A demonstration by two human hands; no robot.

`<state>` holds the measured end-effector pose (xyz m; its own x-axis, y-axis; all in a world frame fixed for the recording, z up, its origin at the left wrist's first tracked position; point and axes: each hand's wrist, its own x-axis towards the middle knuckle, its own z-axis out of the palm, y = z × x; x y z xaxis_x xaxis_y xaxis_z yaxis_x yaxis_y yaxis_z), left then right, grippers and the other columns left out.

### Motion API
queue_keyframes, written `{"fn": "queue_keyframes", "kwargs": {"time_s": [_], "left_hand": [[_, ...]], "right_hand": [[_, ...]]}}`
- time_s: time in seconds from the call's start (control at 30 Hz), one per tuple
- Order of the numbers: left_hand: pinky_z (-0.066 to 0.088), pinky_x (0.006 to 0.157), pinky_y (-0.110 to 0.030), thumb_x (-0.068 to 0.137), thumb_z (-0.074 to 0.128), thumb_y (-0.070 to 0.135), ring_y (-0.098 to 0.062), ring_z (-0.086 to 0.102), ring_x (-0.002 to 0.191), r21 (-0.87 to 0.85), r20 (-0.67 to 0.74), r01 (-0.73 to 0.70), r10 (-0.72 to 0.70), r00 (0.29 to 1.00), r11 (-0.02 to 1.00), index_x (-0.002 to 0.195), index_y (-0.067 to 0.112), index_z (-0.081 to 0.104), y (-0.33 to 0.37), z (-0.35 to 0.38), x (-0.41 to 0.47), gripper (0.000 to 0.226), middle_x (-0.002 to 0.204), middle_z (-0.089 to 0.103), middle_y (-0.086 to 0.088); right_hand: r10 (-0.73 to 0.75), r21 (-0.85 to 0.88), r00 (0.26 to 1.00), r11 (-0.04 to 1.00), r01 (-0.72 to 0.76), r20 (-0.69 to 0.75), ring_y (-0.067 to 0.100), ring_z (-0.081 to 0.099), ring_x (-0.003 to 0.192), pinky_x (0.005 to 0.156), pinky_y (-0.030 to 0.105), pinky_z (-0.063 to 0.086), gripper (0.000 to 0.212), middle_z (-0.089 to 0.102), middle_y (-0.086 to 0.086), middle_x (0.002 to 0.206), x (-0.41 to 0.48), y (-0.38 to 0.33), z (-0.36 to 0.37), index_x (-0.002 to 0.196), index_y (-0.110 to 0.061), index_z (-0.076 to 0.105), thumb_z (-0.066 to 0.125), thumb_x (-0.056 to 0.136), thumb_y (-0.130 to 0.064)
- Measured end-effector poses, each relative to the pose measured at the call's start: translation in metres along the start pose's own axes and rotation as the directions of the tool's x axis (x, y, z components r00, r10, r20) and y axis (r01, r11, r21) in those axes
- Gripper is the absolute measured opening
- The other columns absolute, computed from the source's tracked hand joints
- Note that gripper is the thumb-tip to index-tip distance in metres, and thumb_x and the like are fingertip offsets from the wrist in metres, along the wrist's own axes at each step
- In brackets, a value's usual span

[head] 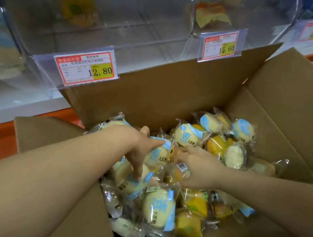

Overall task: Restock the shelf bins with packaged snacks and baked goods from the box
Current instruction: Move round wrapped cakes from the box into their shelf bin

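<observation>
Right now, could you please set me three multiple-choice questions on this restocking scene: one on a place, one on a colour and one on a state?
1. Where is the left hand?
A. On the 12.80 price tag
B. In the cardboard box, on the pale packets
C. Inside a clear bin

2. What colour is the print on the pale packets?
A. Light blue
B. Red
C. Green

3. What is the right hand doing?
A. Lying flat on a box flap
B. Lifting a bin lid
C. Holding the barcode packet in curled fingers

Answers:
1 B: it lies spread over the wrapped cakes inside the box.
2 A: blue bands and characters mark each pale wrapper.
3 C: fingers above and thumb below close on that packet.
</observation>
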<state>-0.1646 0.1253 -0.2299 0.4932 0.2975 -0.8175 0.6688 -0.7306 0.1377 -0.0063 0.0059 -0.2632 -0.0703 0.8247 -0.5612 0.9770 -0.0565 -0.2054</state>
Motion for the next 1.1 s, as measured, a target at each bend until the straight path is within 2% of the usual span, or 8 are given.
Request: {"fn": "queue_keyframes", "kwargs": {"time_s": [0.07, 0.27, 0.4, 0.5, 0.67, 0.73, 0.93, 1.1], "left_hand": [[0.056, 0.084, -0.037, 0.07, 0.085, 0.033, -0.028, 0.057, 0.102, -0.029, -0.022, 0.002, -0.002, 1.0, 1.0, 0.148, 0.048, -0.007, 0.0, 0.0, 0.001, 0.121, 0.141, 0.013, -0.005], [0.05, 0.096, -0.041, 0.066, 0.087, 0.034, -0.03, 0.045, 0.123, -0.044, -0.052, -0.004, 0.002, 0.999, 0.999, 0.148, 0.047, -0.007, -0.001, 0.005, 0.002, 0.125, 0.14, 0.013, -0.006], [0.058, 0.08, -0.035, 0.067, 0.086, 0.034, -0.025, 0.046, 0.117, -0.105, -0.036, -0.013, 0.009, 0.999, 0.994, 0.148, 0.045, -0.011, -0.001, 0.008, 0.0, 0.127, 0.141, 0.01, -0.003], [0.059, 0.076, -0.034, 0.065, 0.086, 0.037, -0.025, 0.045, 0.12, -0.119, -0.04, -0.02, 0.015, 0.999, 0.993, 0.147, 0.045, -0.015, -0.002, 0.01, 0.0, 0.13, 0.143, 0.009, 0.0], [0.051, 0.094, -0.037, 0.066, 0.086, 0.035, -0.025, 0.049, 0.119, -0.131, -0.084, -0.035, 0.024, 0.996, 0.991, 0.149, 0.044, -0.008, -0.004, 0.012, 0.002, 0.126, 0.14, 0.013, -0.002], [0.05, 0.096, -0.036, 0.066, 0.086, 0.034, -0.025, 0.053, 0.116, -0.164, -0.087, -0.041, 0.027, 0.996, 0.986, 0.149, 0.044, -0.006, -0.005, 0.012, 0.003, 0.125, 0.138, 0.014, -0.001], [0.047, 0.099, -0.034, 0.069, 0.085, 0.033, -0.022, 0.05, 0.117, -0.186, -0.112, -0.067, 0.047, 0.993, 0.98, 0.15, 0.043, -0.004, -0.007, 0.01, -0.001, 0.12, 0.139, 0.016, 0.0], [0.042, 0.102, -0.033, 0.071, 0.084, 0.033, -0.025, 0.042, 0.126, -0.19, -0.144, -0.074, 0.047, 0.988, 0.979, 0.151, 0.039, 0.002, -0.007, 0.004, -0.004, 0.115, 0.14, 0.018, -0.001]], "right_hand": [[-0.11, -0.009, 0.994, 0.994, 0.11, -0.011, 0.02, 0.038, 0.123, 0.101, 0.035, 0.037, 0.048, 0.048, -0.004, 0.129, -0.007, -0.008, 0.003, 0.121, -0.031, 0.056, 0.068, 0.078, -0.048], [-0.184, 0.04, 0.946, 0.983, 0.18, 0.267, 0.023, 0.032, 0.128, 0.109, 0.043, 0.025, 0.071, 0.055, 0.001, 0.129, -0.012, -0.021, 0.011, 0.133, -0.023, 0.044, 0.066, 0.077, -0.06], [-0.188, 0.072, 0.945, 0.982, 0.175, 0.268, 0.021, 0.045, 0.103, 0.102, 0.04, 0.03, 0.049, 0.053, -0.003, 0.077, -0.009, -0.025, 0.017, 0.072, -0.023, 0.044, 0.071, 0.069, -0.064], [-0.19, 0.128, 0.955, 0.978, 0.164, 0.226, 0.017, 0.043, 0.081, 0.081, 0.037, 0.035, 0.054, 0.039, -0.004, 0.062, -0.013, -0.026, 0.01, 0.064, -0.015, 0.043, 0.075, 0.07, -0.057], [-0.17, 0.221, 0.963, 0.968, 0.122, 0.209, 0.013, 0.048, 0.078, 0.063, 0.021, 0.039, 0.053, 0.052, -0.004, 0.086, -0.02, -0.022, -0.019, 0.104, -0.014, 0.055, 0.08, 0.07, -0.046], [-0.104, 0.265, 0.982, 0.962, 0.06, 0.157, 0.013, 0.056, 0.085, 0.07, 0.021, 0.046, 0.056, 0.059, -0.002, 0.097, -0.021, -0.011, -0.043, 0.108, -0.012, 0.055, 0.08, 0.07, -0.045], [0.161, 0.473, 0.986, 0.873, -0.12, -0.046, 0.006, 0.046, 0.071, 0.059, 0.018, 0.033, 0.043, 0.044, -0.013, 0.076, -0.016, 0.042, -0.073, 0.071, -0.029, 0.04, 0.081, 0.07, -0.04], [0.299, 0.486, 0.954, 0.838, -0.249, -0.027, 0.018, 0.053, 0.104, 0.084, 0.027, 0.042, 0.055, 0.054, 0.001, 0.115, -0.011, 0.059, -0.059, 0.115, -0.017, 0.055, 0.081, 0.071, -0.039]]}}
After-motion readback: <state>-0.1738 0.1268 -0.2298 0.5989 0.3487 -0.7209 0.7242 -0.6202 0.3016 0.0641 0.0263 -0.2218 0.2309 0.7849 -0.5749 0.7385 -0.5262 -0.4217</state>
